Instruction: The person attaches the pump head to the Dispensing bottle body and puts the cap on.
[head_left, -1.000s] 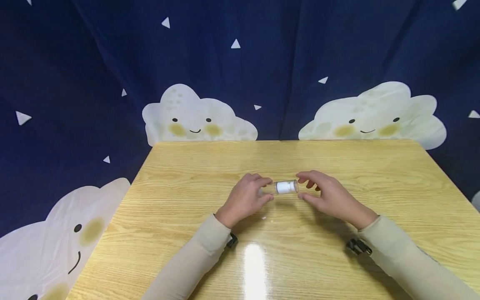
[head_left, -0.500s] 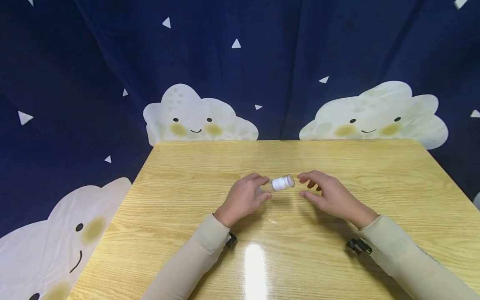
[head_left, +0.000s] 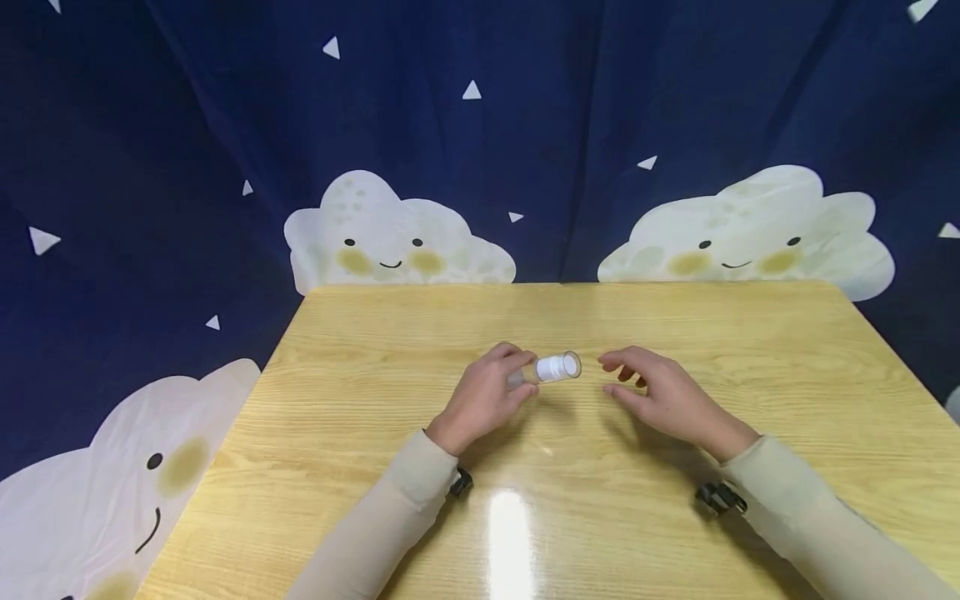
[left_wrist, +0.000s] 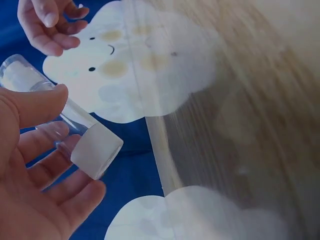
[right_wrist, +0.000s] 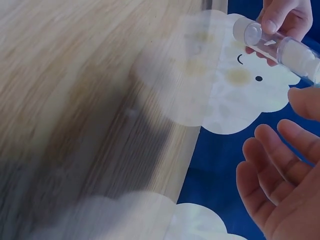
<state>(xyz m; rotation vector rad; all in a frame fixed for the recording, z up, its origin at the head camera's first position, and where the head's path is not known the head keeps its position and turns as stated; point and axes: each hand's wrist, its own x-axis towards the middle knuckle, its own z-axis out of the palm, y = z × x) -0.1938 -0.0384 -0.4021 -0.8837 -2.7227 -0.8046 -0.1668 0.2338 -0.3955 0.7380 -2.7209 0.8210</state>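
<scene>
My left hand [head_left: 483,396] holds a small clear bottle [head_left: 555,367] above the table, pinched between thumb and fingers. It lies nearly level, its clear-capped end pointing right and slightly up, with a white part inside that end. In the left wrist view the bottle's white end piece [left_wrist: 97,150] sticks out past the thumb. My right hand [head_left: 663,396] hovers just to the right of the capped end, apart from it. Its fingers are loosely bent and hold nothing; the right wrist view shows the palm and fingers [right_wrist: 285,185] bare beside the bottle [right_wrist: 297,57].
A light wooden table [head_left: 375,333] lies under both hands, with a bright light reflection [head_left: 510,542] near its front. Behind it hangs a dark blue curtain [head_left: 555,125] with printed clouds and white triangles. Black straps [head_left: 722,498] show at both wrists.
The bottle has drawn left, away from the right hand, and its capped end has tilted up and toward the camera. The right hand has stayed almost in place.
</scene>
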